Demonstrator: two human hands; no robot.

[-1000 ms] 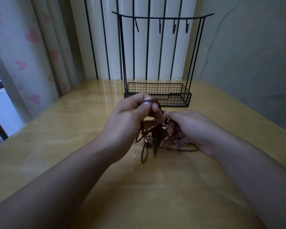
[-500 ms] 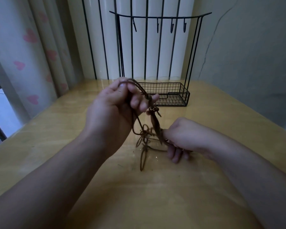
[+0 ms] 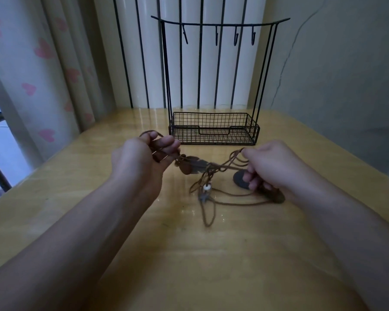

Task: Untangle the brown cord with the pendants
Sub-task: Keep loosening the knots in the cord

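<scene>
**Hands part, and the knot begins to open**

My left hand [image 3: 144, 158] pinches one end of the brown cord [image 3: 231, 199] while my right hand [image 3: 272, 167] grips several loops. A moment ago both hands were bunched together; now they are spread above the wooden table [image 3: 211, 265], stretching the pendants [image 3: 194, 167] between them. Slack loops lie on the tabletop, so I judge the tangle only partly loosened.
</scene>
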